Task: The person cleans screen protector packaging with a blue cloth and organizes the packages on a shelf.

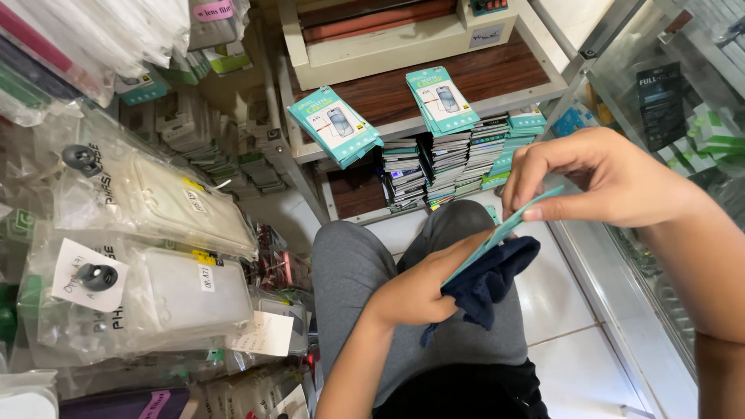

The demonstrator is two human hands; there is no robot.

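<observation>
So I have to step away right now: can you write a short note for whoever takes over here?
Left hand: holds a dark blue cloth under the lower end of a thin teal box.
Right hand: fingers pinch the box's upper end.
More teal boxes lie on the wooden shelf, with stacks below.
Done: box in hand, cloth against it.
Left: cannot tell how much is wiped.
</observation>
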